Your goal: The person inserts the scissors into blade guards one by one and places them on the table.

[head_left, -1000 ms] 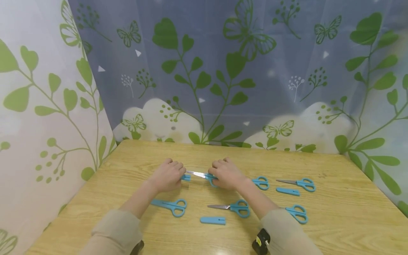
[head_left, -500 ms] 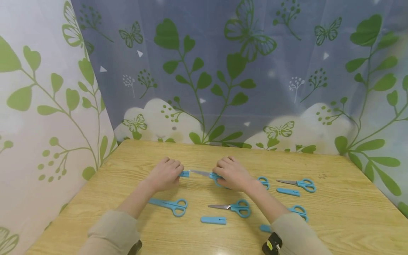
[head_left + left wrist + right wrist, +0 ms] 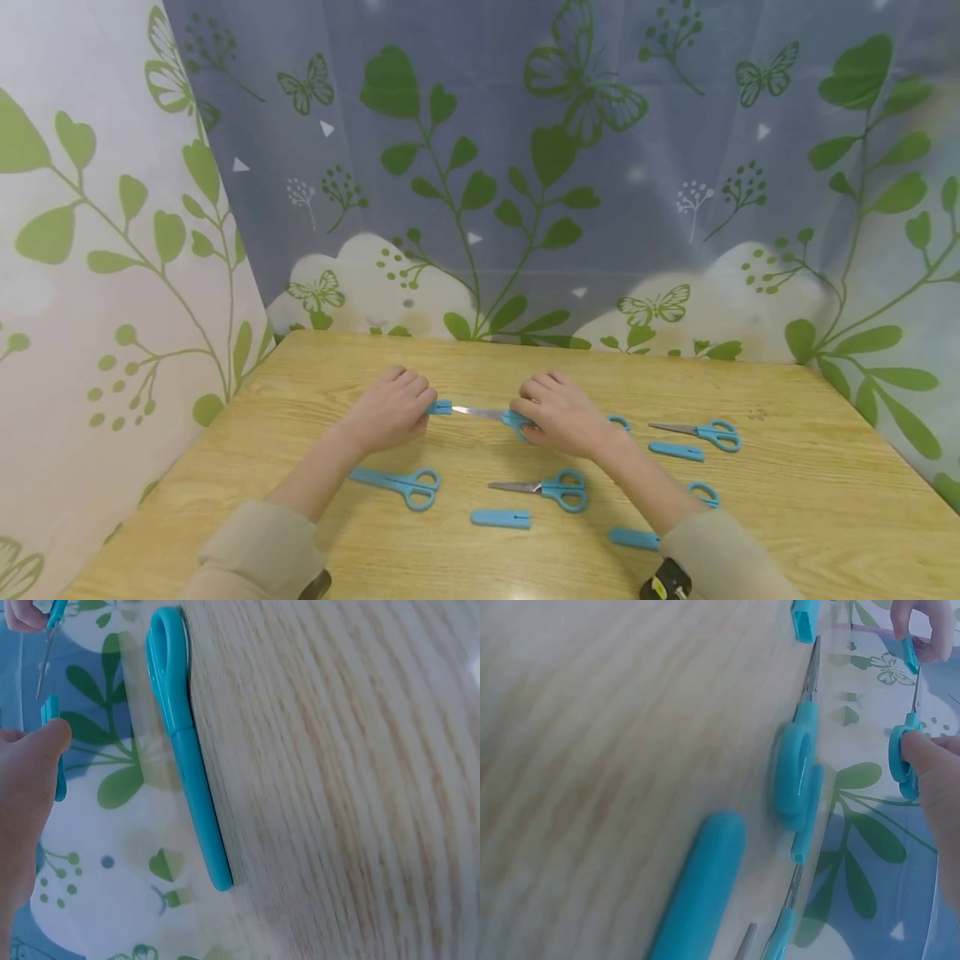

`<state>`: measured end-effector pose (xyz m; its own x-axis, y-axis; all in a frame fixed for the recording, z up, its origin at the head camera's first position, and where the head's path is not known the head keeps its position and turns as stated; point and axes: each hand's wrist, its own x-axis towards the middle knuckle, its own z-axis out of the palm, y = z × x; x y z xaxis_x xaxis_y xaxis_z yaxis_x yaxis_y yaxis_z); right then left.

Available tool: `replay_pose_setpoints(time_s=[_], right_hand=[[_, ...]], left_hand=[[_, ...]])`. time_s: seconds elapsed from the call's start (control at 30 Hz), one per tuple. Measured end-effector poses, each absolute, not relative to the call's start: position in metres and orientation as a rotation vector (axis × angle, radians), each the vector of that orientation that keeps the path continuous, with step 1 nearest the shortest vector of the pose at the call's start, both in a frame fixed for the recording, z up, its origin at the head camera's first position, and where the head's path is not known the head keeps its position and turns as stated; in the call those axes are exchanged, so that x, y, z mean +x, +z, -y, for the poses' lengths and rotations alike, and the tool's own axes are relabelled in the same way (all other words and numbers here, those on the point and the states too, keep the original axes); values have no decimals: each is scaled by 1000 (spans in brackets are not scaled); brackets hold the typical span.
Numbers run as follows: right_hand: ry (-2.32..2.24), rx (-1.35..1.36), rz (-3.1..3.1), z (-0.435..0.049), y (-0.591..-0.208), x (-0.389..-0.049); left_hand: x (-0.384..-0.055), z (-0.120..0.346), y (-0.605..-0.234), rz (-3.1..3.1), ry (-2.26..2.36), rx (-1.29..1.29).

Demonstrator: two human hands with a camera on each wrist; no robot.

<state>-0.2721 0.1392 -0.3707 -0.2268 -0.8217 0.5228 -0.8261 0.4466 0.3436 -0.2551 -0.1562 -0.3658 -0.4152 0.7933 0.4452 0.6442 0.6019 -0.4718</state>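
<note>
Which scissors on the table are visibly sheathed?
The leftmost scissors, beside the left forearm: sheath on. Front-middle pair and back-right pair are bare; others are partly hidden.

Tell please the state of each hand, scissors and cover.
Left hand: holds a cover
Right hand: holds scissors
Held cover: off the blades
Held scissors: uncovered
Near-left scissors: covered
Near-middle scissors: uncovered
Far-right scissors: uncovered
Near-right scissors: partly hidden
Far-middle scissors: partly hidden
Near-middle cover: loose
Far-right cover: loose
Near-right cover: loose

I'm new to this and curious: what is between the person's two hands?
The head view shows a blue sheath projecting from the left hand and bare scissor blades from the right hand.
</note>
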Motion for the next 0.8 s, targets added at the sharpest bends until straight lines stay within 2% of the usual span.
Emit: replay_pose_setpoints(time_s=[0.8], right_hand=[[18, 1374, 1995, -159, -375, -265]], left_hand=[[-244, 141, -363, 2088, 319, -1178]])
